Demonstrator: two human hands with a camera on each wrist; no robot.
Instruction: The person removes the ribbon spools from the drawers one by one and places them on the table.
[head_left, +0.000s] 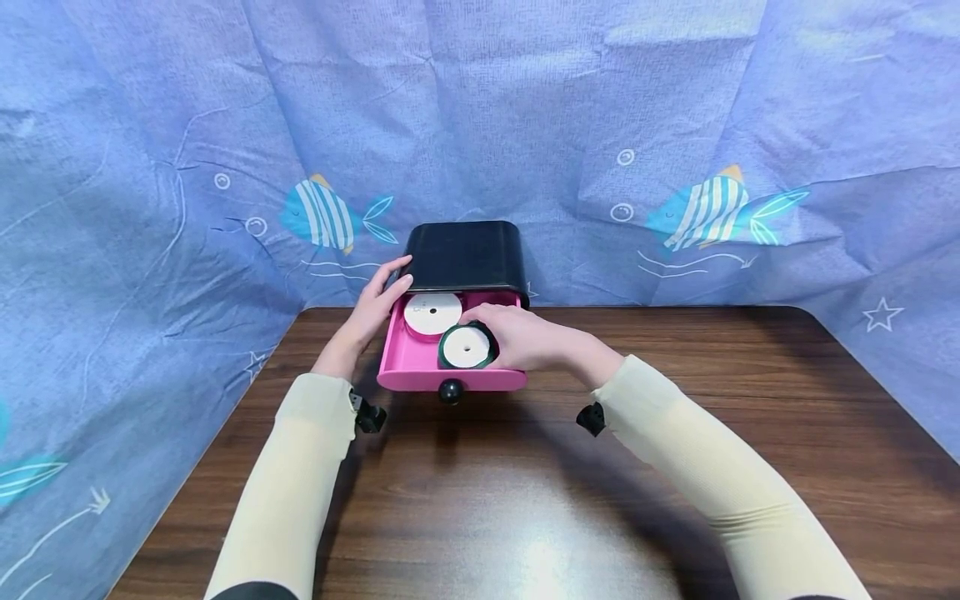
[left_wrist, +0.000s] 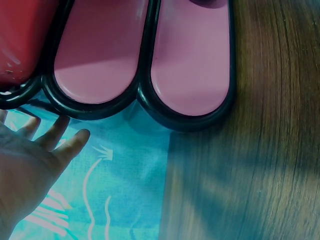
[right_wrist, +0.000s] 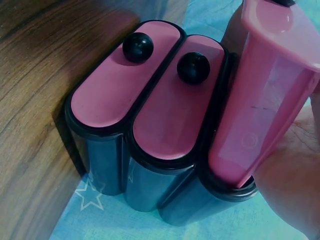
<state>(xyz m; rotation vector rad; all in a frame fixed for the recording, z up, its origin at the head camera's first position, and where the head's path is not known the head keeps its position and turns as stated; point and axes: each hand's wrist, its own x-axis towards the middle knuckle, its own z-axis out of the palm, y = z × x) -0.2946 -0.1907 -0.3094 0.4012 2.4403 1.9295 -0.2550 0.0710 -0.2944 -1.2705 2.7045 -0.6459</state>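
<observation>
A black cabinet has its pink top drawer pulled out at the front. In the drawer, a spool with a white face and dark green rim sits at the right, and a spool with a white face and pink rim lies behind it to the left. My right hand reaches over the drawer's right wall and grips the green-rimmed spool. My left hand rests with extended fingers against the cabinet's left side. In the right wrist view the drawer wall hides the spools.
Two lower pink drawers with black round knobs are closed below the pulled-out one. The cabinet stands near the back of a brown wooden table. Behind it hangs a blue cloth with fish prints.
</observation>
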